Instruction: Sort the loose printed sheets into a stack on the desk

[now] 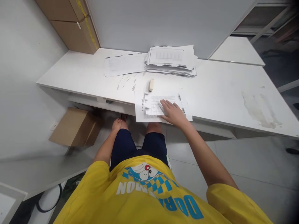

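Note:
My right hand [174, 113] lies flat on a small printed sheet [154, 104] at the front edge of the desk, its fingers spread. Beneath that sheet is a larger white page [139, 109], which overhangs the edge a little. Both have dark smudges or print along their sides. Just behind the papers lies a small cream-coloured block [151, 85] that I cannot name for certain. Below the desk, my left hand [117, 125] rests on my left knee, away from the papers, fingers loosely laid over it.
A thick stack of printed papers [170, 59] stands at the back of the white desk [217, 90], with loose sheets [125, 64] to its left. Cardboard boxes [77, 34] fill the back left corner. Another carton [70, 127] is under the desk. A stain [259, 109] marks the right side.

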Available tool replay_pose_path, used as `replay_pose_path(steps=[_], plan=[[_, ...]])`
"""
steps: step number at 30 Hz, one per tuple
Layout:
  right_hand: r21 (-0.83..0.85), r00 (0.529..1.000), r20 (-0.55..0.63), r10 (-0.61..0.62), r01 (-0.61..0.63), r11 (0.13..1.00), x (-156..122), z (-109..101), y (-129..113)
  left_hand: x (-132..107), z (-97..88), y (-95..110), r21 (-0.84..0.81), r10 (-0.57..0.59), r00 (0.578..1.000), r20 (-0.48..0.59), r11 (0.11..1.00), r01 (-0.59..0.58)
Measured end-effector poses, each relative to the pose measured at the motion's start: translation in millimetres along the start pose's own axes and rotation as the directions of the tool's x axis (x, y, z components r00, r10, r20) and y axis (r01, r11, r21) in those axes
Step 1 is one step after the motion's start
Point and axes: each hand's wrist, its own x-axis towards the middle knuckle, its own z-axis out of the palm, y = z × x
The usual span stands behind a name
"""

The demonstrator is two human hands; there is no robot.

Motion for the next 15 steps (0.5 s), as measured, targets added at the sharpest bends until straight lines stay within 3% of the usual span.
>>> replay_pose_path(steps=[4, 6, 7, 9, 11, 12, 13, 14, 15], plan=[[-0.052, 0.991, -0.126, -0.036, 0.030, 0.998, -22.0, -10.9, 3.8, 2.8, 1.1, 9.7, 0.028, -0.007, 1.000, 0.013, 1.000, 0.007], [-0.083, 0.946, -0.317, 0.059, -0.090, 0.992, -27.1, -21.2, 12.0, 4.1, 1.8, 13.9, 0.049, -0.005, 1.000, 0.023, 0.999, 0.004], [-0.089, 0.884, -0.452, 0.123, -0.182, 0.979, -27.3, -28.5, 17.8, 4.7, 1.9, 15.7, 0.060, -0.004, 1.000, 0.030, 0.998, 0.002], [-0.065, 0.673, -0.713, 0.197, -0.343, 0.937, -21.0, -47.5, 31.7, 6.5, 1.8, 20.0, 0.082, -0.008, 0.999, 0.046, 0.997, 0.005], [-0.034, 0.468, -0.867, 0.173, -0.402, 0.915, -3.3, -70.2, 46.8, 8.8, 1.7, 25.9, 0.110, -0.031, 0.998, 0.062, 0.994, 0.024], [-0.032, 0.404, -0.903, 0.148, -0.406, 0.913, 10.2, -81.6, 54.0, 10.1, 2.0, 29.5, 0.126, -0.049, 0.996, 0.068, 0.991, 0.040], [-0.040, 0.371, -0.921, 0.123, -0.402, 0.915, 26.7, -92.1, 61.0, 11.6, 2.5, 33.3, 0.141, -0.069, 0.995, 0.071, 0.988, 0.058], [-0.057, 0.371, -0.923, 0.101, -0.393, 0.918, 46.0, -100.9, 67.7, 12.9, 3.2, 37.1, 0.155, -0.087, 0.994, 0.072, 0.985, 0.075], [-0.081, 0.403, -0.911, 0.086, -0.380, 0.921, 67.8, -107.3, 74.3, 14.2, 3.9, 40.5, 0.164, -0.102, 0.992, 0.073, 0.982, 0.089]])
